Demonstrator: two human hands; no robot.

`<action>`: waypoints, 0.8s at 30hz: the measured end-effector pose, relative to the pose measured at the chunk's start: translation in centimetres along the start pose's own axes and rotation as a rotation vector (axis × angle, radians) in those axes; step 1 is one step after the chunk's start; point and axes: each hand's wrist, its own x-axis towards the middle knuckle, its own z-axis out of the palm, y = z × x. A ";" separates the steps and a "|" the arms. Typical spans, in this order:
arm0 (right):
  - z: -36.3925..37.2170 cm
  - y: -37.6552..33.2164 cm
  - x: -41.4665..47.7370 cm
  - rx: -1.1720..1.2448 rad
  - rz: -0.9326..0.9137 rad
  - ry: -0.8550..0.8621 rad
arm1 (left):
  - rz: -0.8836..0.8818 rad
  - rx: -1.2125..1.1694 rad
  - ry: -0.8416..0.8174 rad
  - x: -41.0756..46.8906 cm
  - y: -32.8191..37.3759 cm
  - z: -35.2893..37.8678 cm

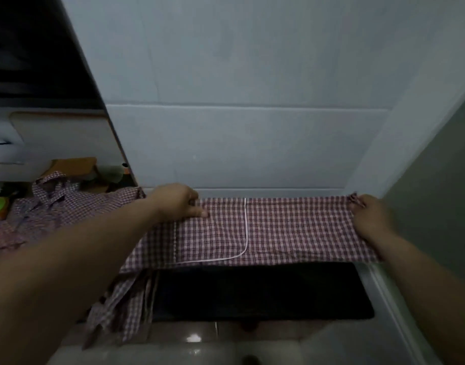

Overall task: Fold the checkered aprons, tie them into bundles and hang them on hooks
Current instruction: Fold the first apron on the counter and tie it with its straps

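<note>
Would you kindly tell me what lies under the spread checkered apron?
A black panel shows just past the near edge of the checkered apron and seems to continue beneath; anything else under it is covered.

Domestic utility corner. Large pale wall tiles (239, 75) rise behind a white surface with a dark panel (260, 291). Glossy floor tiles (194, 338) lie below, and household clutter (76, 167) fills the left.

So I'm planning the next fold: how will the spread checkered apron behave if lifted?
Probably floppy: the checkered apron lies draped, one end dangling off the front. Likely light: the left hand and right hand grip only its edge. Expect sagging between them.
</note>
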 end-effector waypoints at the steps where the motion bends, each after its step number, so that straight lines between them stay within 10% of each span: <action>1: 1.5 1.3 2.0 -0.054 -0.014 -0.008 | 0.004 0.019 -0.042 3.2 0.4 2.0; 11: 12.0 10.1 7.9 -0.465 -0.140 -0.273 | -0.032 0.102 -0.228 13.9 2.1 17.3; 16: 14.6 9.3 5.8 -0.554 -0.309 -0.114 | -0.040 0.171 0.079 14.3 4.2 19.9; 20: 19.0 6.1 0.5 -0.428 -0.618 -0.521 | 0.157 -0.019 0.117 11.4 10.9 23.1; 24: 21.5 6.2 0.6 -0.417 -0.513 -0.533 | 0.055 -0.123 0.167 8.0 9.5 23.7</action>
